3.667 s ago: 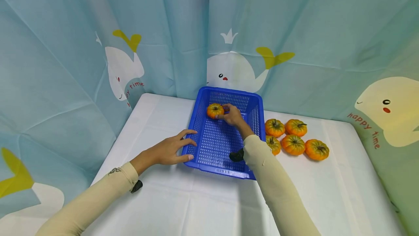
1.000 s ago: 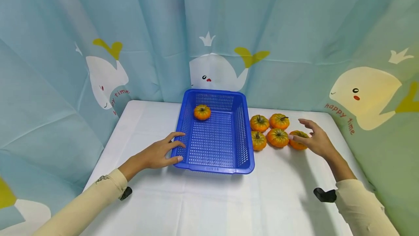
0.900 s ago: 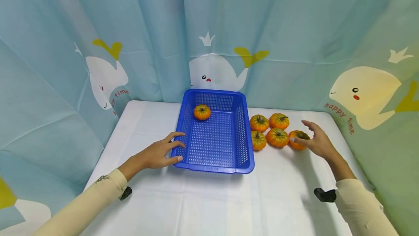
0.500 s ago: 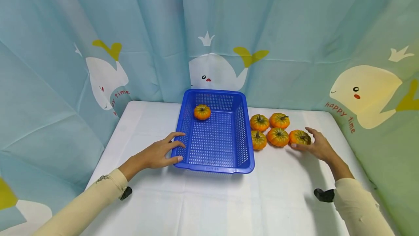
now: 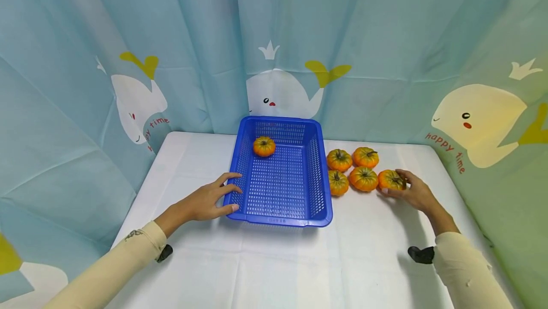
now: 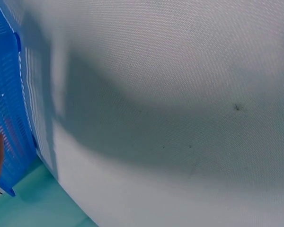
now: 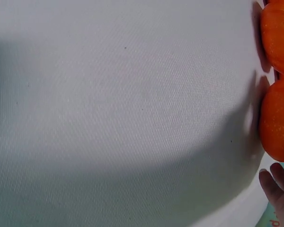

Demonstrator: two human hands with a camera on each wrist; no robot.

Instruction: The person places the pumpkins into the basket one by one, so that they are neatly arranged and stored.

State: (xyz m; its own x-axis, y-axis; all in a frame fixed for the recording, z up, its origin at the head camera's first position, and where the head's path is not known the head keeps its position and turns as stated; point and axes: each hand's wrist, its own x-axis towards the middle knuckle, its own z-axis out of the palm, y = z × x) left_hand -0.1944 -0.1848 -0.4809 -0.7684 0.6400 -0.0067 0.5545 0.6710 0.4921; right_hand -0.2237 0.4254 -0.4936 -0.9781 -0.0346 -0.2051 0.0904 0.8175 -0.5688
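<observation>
Grasps the end pumpkin (image 5: 390,180) with the right grip (image 5: 414,194), with thumb at the near side and fingers at the far side. Sits on the white surface (image 5: 274,271), just beside four more pumpkins (image 5: 363,179) clustered by the right wall of the blue basket (image 5: 278,221). Holds a single pumpkin (image 5: 264,146) inside the basket, near the far left corner. Rests the left grip (image 5: 210,199) with spread, relaxed fingers over the basket's left rim. Wears cream sleeves (image 5: 466,271) on both arms. Hangs behind as a blue curtain (image 5: 376,37) printed with pale whales (image 5: 284,94).
</observation>
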